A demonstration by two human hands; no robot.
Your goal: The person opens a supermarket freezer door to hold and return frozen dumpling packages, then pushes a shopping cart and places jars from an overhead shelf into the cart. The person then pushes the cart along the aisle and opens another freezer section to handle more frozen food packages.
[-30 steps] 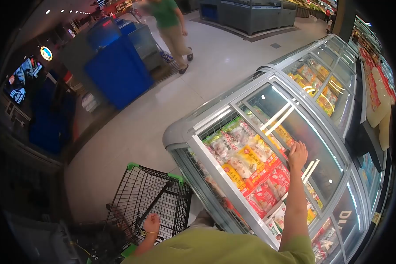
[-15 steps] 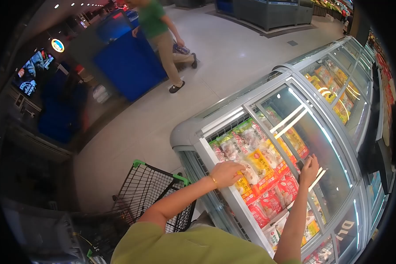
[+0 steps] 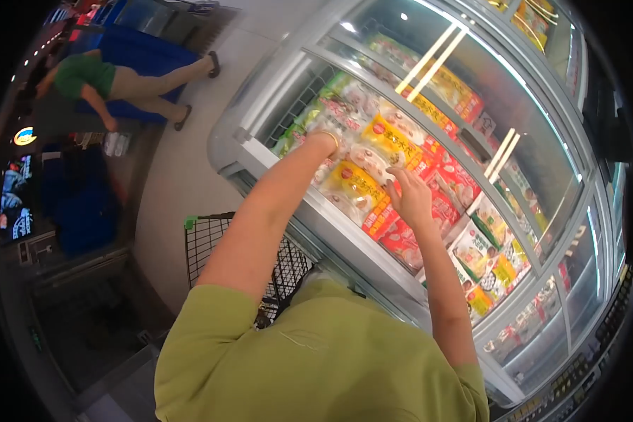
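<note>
My left hand [image 3: 325,143], with a bracelet at the wrist, reaches down among clear and green bags of frozen food [image 3: 337,118] in the chest freezer. Its fingers are hidden, so what it touches cannot be made out. Over the yellow bags hovers my right hand [image 3: 411,198], palm down, fingers bent and apart, nothing held. Close to its fingertips lie a yellow-and-clear bag of frozen food [image 3: 392,143] and another yellow bag [image 3: 355,184]. Red bags [image 3: 449,186] fill the area beyond my right hand.
The sliding glass lid [image 3: 464,77] with its dark handle [image 3: 475,144] covers the freezer's far side. A white rim [image 3: 316,211] runs along the near edge. A black wire shopping cart [image 3: 205,243] stands at my left. Farther left, a person in green [image 3: 84,77] walks by.
My right hand has left the lid handle and come over the yellow bags. My left hand has reached farther in among the clear bags. My view has turned and moved closer to the freezer.
</note>
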